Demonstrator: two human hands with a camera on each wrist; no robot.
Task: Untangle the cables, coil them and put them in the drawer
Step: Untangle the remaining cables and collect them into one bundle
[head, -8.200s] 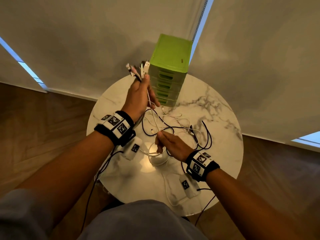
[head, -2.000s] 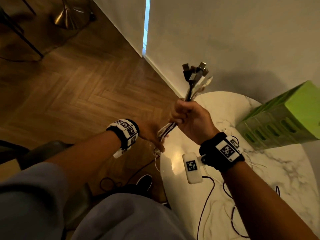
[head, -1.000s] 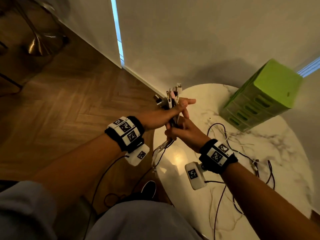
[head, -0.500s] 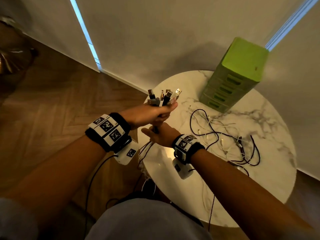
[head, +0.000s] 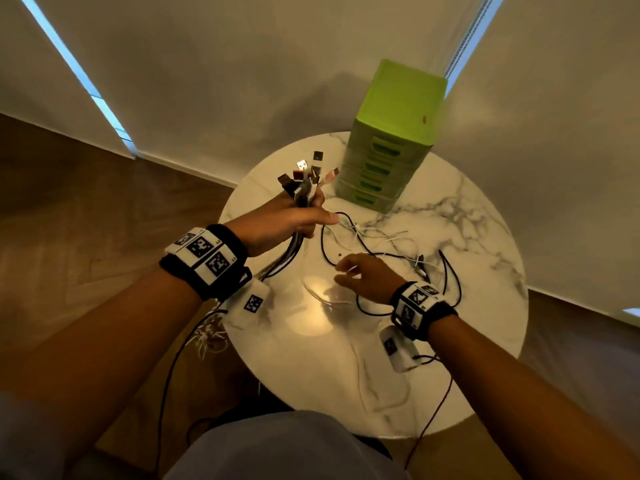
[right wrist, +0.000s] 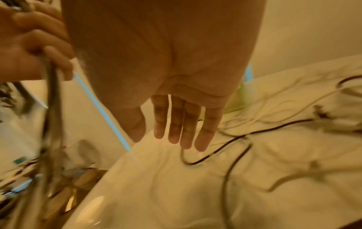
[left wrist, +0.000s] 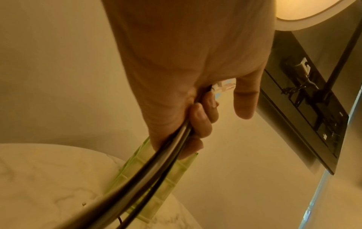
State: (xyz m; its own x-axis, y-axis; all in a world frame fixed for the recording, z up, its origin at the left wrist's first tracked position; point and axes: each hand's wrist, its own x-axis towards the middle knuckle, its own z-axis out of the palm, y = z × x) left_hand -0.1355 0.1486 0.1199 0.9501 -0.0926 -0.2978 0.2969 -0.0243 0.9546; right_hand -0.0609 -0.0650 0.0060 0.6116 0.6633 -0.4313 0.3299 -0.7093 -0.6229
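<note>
My left hand (head: 294, 220) grips a bundle of cables (head: 304, 181) just below their plugs, which fan upward over the table's left side. The wrist view shows the fingers (left wrist: 201, 124) curled round dark cables (left wrist: 156, 167) that run down past the palm. My right hand (head: 363, 275) hovers open above the table, holding nothing, its straight fingers (right wrist: 176, 124) spread over loose black and white cables (head: 381, 244) tangled on the marble. A green drawer unit (head: 391, 140) stands at the table's far side, drawers closed.
The round marble table (head: 467, 341) is small, with wooden floor (head: 86, 220) all around it. The gripped cables' far ends (head: 207, 337) hang off the left table edge. A pale wall (head: 242, 64) rises right behind the table.
My right hand has let go of the bundle and moved right and down over the loose cables. My left hand keeps the bundle upright. The view has swung to centre the table.
</note>
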